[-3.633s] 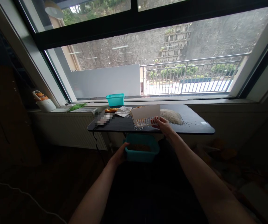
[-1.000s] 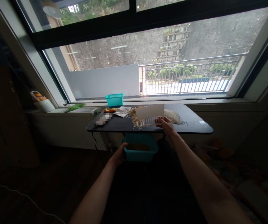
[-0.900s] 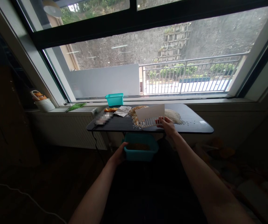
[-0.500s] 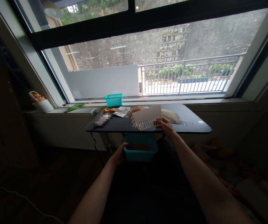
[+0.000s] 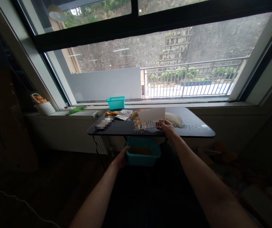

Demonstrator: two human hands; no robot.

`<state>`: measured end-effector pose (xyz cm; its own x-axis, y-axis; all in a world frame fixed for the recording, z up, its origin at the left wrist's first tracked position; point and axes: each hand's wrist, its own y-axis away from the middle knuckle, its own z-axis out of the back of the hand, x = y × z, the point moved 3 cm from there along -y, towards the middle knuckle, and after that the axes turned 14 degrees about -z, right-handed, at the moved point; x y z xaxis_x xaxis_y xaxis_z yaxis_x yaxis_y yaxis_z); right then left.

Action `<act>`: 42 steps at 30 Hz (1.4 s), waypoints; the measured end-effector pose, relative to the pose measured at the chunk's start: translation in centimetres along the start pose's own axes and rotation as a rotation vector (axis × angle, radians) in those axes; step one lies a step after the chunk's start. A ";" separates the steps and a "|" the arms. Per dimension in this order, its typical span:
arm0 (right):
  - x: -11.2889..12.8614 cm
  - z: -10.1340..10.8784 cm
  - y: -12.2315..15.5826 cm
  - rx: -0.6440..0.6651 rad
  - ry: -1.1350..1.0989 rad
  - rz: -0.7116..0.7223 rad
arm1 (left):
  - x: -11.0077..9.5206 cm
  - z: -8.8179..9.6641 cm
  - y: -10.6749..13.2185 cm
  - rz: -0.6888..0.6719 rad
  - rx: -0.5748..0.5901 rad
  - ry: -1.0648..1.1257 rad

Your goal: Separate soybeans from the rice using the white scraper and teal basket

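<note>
Slotted card at the grain, teal bin below the desk edge

Our right hand (image 5: 166, 126) has its grip closed on the lower right corner of a white slotted card (image 5: 152, 116), which slants over the desk (image 5: 197, 129) in front of mixed yellow and pale kernels (image 5: 136, 120). Our left hand (image 5: 122, 156) has its grip wrapped around the left side of a teal bin (image 5: 143, 161), below the desk's near edge, with brownish contents (image 5: 141, 151) inside. We do best, we judge, to use light, short strokes with the slots low, and to hold the bin level and close under the edge. Loose grains lie near that edge (they could easily roll off), and a firm push might shove kernels into the pale heap (image 5: 176, 120) to the right.

The desk is dark with rounded corners. Toward its left we see crumpled white paper (image 5: 124, 115), something orange-yellow (image 5: 111, 113) and a blurred-out item (image 5: 104, 123). A second teal bin (image 5: 116, 103) stands behind, at the window side; we cannot tell whether on desk or sill.

The room is dim, lit from a wide window (image 5: 117, 57) facing a railing (image 5: 188, 80). A ribbed radiator (image 5: 67, 133) sits left, and a white cord (image 5: 23, 201) crosses the floor (image 5: 15, 186).
</note>
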<state>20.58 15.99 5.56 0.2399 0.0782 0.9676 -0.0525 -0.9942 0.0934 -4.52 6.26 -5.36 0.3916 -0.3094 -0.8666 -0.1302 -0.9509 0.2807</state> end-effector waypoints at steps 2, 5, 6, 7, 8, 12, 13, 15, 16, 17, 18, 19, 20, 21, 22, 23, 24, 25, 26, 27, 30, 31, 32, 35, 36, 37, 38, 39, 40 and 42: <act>0.0 -0.1 -0.2 0.005 0.006 -0.012 | 0.1 0.1 -0.1 0.004 0.003 0.004; 0.0 -0.4 -0.4 0.019 0.006 -0.023 | 0.0 0.1 0.0 0.005 -0.005 0.001; -0.1 -0.5 -0.4 0.020 0.006 -0.028 | 0.0 0.1 0.1 0.003 -0.009 -0.002; -0.1 -0.5 -0.4 0.022 0.009 -0.035 | 0.0 0.1 0.1 0.001 -0.010 -0.005; -0.1 -0.5 -0.4 0.023 0.012 -0.040 | 0.0 0.1 0.2 0.000 -0.011 -0.008; -0.1 -0.5 -0.2 0.039 0.008 -0.038 | -0.1 0.1 0.3 0.005 -0.012 -0.020; -0.1 -0.5 -0.2 0.044 0.002 -0.034 | -0.1 0.0 0.3 0.004 -0.009 -0.020; -0.1 -0.7 -0.2 0.049 -0.007 -0.023 | -0.2 -0.1 0.3 -0.006 0.002 -0.012; -0.2 -0.9 -0.2 0.049 -0.009 -0.020 | -0.3 -0.1 0.4 -0.011 0.006 -0.007; -0.2 -1.1 -0.3 0.045 -0.010 -0.018 | -0.3 -0.2 0.4 -0.013 0.009 -0.003; -0.2 -1.2 -0.3 0.038 -0.011 -0.018 | -0.3 -0.2 0.5 -0.012 0.009 -0.002; -0.3 -1.4 -0.4 0.032 -0.009 -0.021 | -0.3 -0.2 0.5 -0.008 0.007 -0.004; -0.3 -1.5 -0.4 0.027 -0.005 -0.027 | -0.3 -0.3 0.5 -0.001 0.002 -0.009; -0.3 -1.6 -0.4 0.023 -0.002 -0.034 | -0.4 -0.3 0.6 0.007 -0.003 -0.014; -0.3 -1.6 -0.4 0.025 0.001 -0.041 | -0.4 -0.3 0.7 0.010 -0.007 -0.019; -0.3 -1.6 -0.4 0.032 0.002 -0.048 | -0.5 -0.3 0.7 0.010 -0.010 -0.022; -0.3 -1.5 -0.4 0.043 0.003 -0.053 | -0.5 -0.4 0.8 0.008 -0.013 -0.024; -0.3 -1.4 -0.3 0.052 0.001 -0.054 | -0.6 -0.5 0.9 0.005 -0.011 -0.024; -0.3 -1.4 -0.3 0.061 -0.001 -0.054 | -0.7 -0.6 0.9 0.001 -0.008 -0.022; -0.3 -1.3 -0.2 0.067 -0.003 -0.052 | -0.7 -0.6 1.0 -0.002 -0.005 -0.020; -0.3 -1.1 -0.1 0.057 -0.010 -0.035 | -0.9 -0.8 1.2 -0.005 -0.005 -0.019; -0.3 -1.1 0.0 0.049 -0.011 -0.027 | -0.9 -0.8 1.2 -0.006 -0.007 -0.018; -0.3 -1.1 0.0 0.039 -0.009 -0.016 | -0.9 -0.8 1.3 -0.006 -0.007 -0.015; -0.4 -1.1 0.1 0.017 0.021 0.011 | -0.8 -0.8 1.2 -0.009 -0.014 -0.008; -0.4 -1.1 0.1 0.018 0.035 0.016 | -0.8 -0.7 1.1 -0.009 -0.017 -0.007; -0.4 -1.1 0.2 0.024 0.047 0.020 | -0.7 -0.7 1.1 -0.010 -0.019 -0.006; -0.4 -1.1 0.2 0.032 0.054 0.025 | -0.7 -0.6 1.0 -0.011 -0.019 -0.004; -0.4 -1.1 0.2 0.039 0.056 0.030 | -0.7 -0.6 1.0 -0.011 -0.016 0.000; -0.4 -1.1 0.3 0.046 0.053 0.034 | -0.6 -0.6 0.9 -0.013 -0.012 0.004; -0.4 -1.0 0.3 0.051 0.038 0.037 | -0.6 -0.5 0.9 -0.016 -0.011 0.005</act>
<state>19.46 15.73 5.47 0.2015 0.0428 0.9786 -0.0111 -0.9989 0.0459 -4.43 5.59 -4.39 0.3982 -0.2946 -0.8687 -0.1144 -0.9556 0.2716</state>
